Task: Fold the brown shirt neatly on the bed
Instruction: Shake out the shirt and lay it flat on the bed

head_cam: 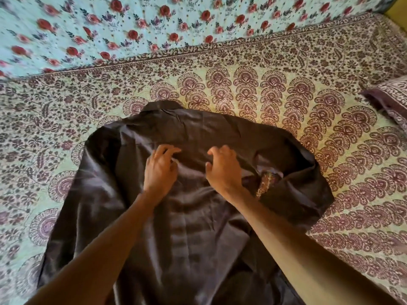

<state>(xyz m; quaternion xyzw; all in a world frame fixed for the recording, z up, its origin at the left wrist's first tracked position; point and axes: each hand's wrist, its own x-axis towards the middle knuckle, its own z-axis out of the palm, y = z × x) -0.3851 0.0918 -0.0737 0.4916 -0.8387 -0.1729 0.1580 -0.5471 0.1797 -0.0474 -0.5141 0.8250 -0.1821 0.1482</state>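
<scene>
**Brown shirt spread on bed**

Brown shirt (198, 216) spread on patterned bed (330, 102); lower hem cut off by frame edge. Under left hand (159, 170) and right hand (223, 168), both fingers curled, pinching no visible fold. Motion-blurred throughout.

The shirt (187, 216) is seen to be plain dark brown with a faint purplish sheen. The bedcover (308, 89) is printed in maroon on pale green: fan-shaped motifs centrally, leaf-and-vine borders outward. A pale blue cloth (110, 25) behind is patterned with red roses and small dark leaves. A maroon-and-white printed pillow (392, 95) is noted at the right edge.
</scene>
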